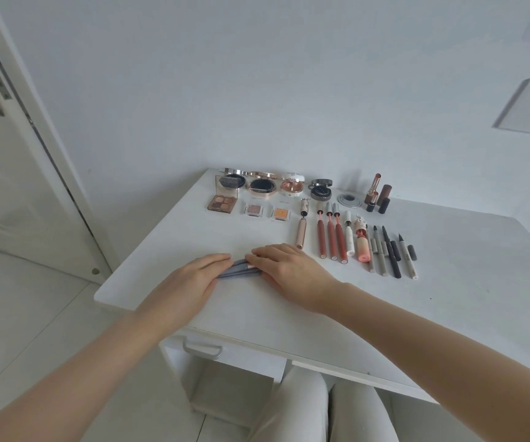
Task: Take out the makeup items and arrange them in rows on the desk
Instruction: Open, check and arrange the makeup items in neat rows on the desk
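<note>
a: both hands lie flat on the white desk [448,282]. left hand [190,282] and right hand [289,272] press down on a small bundle of grey-handled sticks [238,270], fingers straight and close together, none curled around anything.

b: what are the sticks?

a: hard to say. only a short grey stretch and a pinkish band show between the fingertips; both ends are under the hands. could be brushes, cannot tell.

b: and the rest of the makeup?

a: laid out beyond the hands. open round compacts [260,185] in the far row by the wall, with an eyeshadow palette [223,199] and two small square pans [267,212] just in front. right of those, long lip tubes [330,237] and pencils [391,253] lie side by side, caps off. two lipsticks [375,189] stand upright at the back; labels too blurred to read.

b: anything cut off?

a: a drawer handle [201,349] shows under the desk edge.
</note>
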